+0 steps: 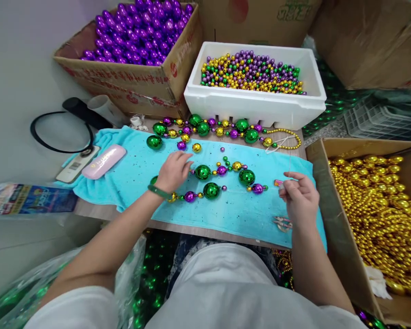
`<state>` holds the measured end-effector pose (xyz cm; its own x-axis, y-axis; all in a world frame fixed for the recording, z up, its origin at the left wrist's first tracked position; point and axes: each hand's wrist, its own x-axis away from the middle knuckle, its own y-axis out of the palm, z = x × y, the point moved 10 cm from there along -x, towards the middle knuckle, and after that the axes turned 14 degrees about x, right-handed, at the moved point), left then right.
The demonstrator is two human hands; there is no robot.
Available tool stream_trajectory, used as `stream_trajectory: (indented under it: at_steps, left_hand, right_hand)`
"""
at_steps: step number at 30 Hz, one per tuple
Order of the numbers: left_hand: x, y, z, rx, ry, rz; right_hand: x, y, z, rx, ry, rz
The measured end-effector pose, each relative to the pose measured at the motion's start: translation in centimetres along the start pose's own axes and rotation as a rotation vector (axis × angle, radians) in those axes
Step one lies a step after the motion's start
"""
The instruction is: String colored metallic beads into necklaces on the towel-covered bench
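A partly strung chain of green, purple and gold beads (222, 179) lies on a turquoise towel (226, 210). My left hand (174, 170), with a green bangle on the wrist, rests fingers down on the chain's left end, beside a loose purple bead (181, 145) and a gold bead (196, 147). My right hand (299, 194) is pinched at the chain's right end on a thin thread and a small pinkish object (278, 183). A longer finished strand (222, 129) lies along the towel's far edge.
A white foam box (260, 107) holds small mixed beads. A cardboard box of purple beads (137, 32) stands at the back left, a box of gold beads (376, 214) at the right. A pink case (103, 161), a remote (76, 165) and small scissors (282, 223) lie nearby.
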<state>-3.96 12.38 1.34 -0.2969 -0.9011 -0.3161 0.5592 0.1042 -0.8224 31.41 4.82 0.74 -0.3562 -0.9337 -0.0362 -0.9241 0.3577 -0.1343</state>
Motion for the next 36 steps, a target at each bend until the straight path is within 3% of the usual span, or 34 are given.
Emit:
stream_trajectory:
  at_steps: [4, 7, 9, 12, 15, 18, 21, 26, 36]
  left_hand:
    - [-6.3, 3.1, -2.6, 0.038, -0.244, -0.112]
    - [-8.2, 5.7, -4.3, 0.047, -0.384, -0.214]
    - [-8.5, 6.2, -4.6, 0.053, -0.414, -0.216]
    - [-7.9, 5.3, -3.7, 0.214, -0.399, -0.120]
    - [-5.7, 4.3, -2.2, 0.789, -0.475, 0.033]
    - [-3.2, 4.4, -0.3, 1.362, -0.592, 0.137]
    - [-1.6, 4.6, 0.9, 1.668, -0.689, 0.260]
    - [-0.9, 5.1, 0.7, 1.769, -0.782, 0.373]
    - [-0.6, 4.7, 0.9, 1.808, -0.796, 0.475]
  right_hand:
    - [1.0, 3.7, -1.1, 0.053, -0.037, -0.088]
    - [1.6, 5.0, -1.5, 0.081, -0.042, -0.133]
    - [1.9, 5.3, -1.0, 0.085, -0.019, -0.161]
    - [2.4, 5.6, 0.2, 0.090, 0.029, -0.192]
    - [2.9, 5.9, 1.2, 0.082, 0.060, -0.215]
    - [3.2, 6.6, 1.8, 0.078, 0.068, -0.245]
    - [3.6, 7.4, 1.9, 0.094, 0.052, -0.274]
    - [4.6, 8.4, 2.1, 0.120, 0.019, -0.326]
    - [5.0, 8.6, 2.5, 0.149, 0.021, -0.340]
